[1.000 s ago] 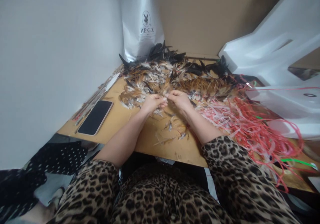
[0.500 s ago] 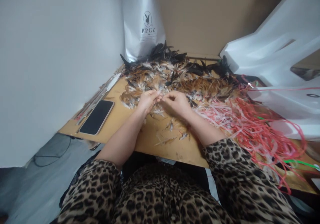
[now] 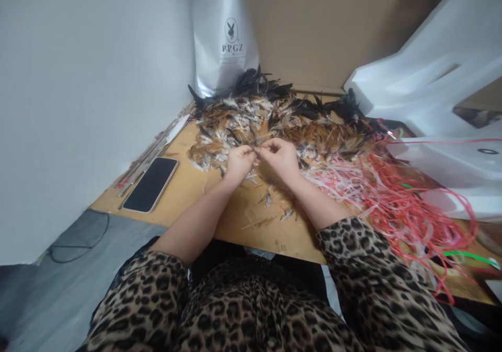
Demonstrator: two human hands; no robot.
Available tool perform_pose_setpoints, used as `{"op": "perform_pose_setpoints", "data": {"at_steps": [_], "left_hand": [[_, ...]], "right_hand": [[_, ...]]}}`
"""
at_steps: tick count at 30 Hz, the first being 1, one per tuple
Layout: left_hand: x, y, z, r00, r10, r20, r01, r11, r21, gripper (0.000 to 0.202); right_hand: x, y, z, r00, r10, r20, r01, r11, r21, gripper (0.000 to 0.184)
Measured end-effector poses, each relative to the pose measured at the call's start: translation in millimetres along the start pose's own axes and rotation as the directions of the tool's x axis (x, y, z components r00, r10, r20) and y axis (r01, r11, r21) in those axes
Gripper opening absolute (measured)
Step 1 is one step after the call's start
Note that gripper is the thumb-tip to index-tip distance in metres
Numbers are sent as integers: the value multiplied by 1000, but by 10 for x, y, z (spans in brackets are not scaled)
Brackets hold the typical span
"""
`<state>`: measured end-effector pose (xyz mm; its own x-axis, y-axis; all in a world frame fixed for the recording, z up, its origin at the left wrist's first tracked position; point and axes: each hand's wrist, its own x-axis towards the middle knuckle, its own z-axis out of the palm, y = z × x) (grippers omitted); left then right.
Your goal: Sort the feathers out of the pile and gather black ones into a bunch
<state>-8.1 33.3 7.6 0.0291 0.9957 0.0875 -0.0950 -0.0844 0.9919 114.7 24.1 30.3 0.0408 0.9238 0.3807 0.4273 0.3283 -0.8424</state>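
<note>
A wide heap of brown, white and black feathers (image 3: 274,119) covers the far half of a wooden tabletop (image 3: 196,190). My left hand (image 3: 238,162) and my right hand (image 3: 281,157) meet at the heap's near edge, fingertips pinched together and almost touching. Both hands are closed on small feathers from the pile; I cannot make out how many each one holds. A few loose feathers (image 3: 270,211) lie on the wood between my forearms.
A black phone (image 3: 151,184) lies face up at the left, beside thin sticks (image 3: 151,153) along the wall. A tangle of red and pink plastic strips (image 3: 392,195) spreads at the right. A silver bag (image 3: 224,33) stands at the back, white foam pieces (image 3: 431,85) at the right.
My hands stayed at the pile's edge, parting slightly and closing together again. The dark dotted cloth at lower left has gone from view, leaving grey floor and a cable.
</note>
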Motion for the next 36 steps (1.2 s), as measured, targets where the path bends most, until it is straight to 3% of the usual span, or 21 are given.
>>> {"op": "perform_pose_setpoints", "data": {"at_steps": [14, 17, 21, 26, 32, 36], "left_hand": [[-31, 40, 12, 999, 17, -39, -17, 1000, -3, 10], [-20, 36, 10, 1000, -25, -16, 24, 999, -25, 10], [14, 22, -24, 983, -165, 82, 176, 973, -146, 15], [52, -10, -91, 924, -255, 284, 339, 889, -307, 12], [52, -21, -118, 862, -328, 386, 471, 801, -371, 4], [63, -53, -120, 861, -341, 378, 479, 795, -372, 5]], "right_hand": [[22, 62, 49, 999, 33, 6, -33, 999, 33, 18], [38, 61, 38, 999, 52, 17, -53, 995, 89, 16], [77, 68, -21, 988, 125, 93, -143, 963, 230, 16], [108, 106, -102, 954, 199, 225, -274, 882, 384, 19], [138, 167, -157, 953, 100, 285, -207, 903, 376, 18], [143, 170, -153, 963, 77, 259, -153, 946, 287, 20]]}}
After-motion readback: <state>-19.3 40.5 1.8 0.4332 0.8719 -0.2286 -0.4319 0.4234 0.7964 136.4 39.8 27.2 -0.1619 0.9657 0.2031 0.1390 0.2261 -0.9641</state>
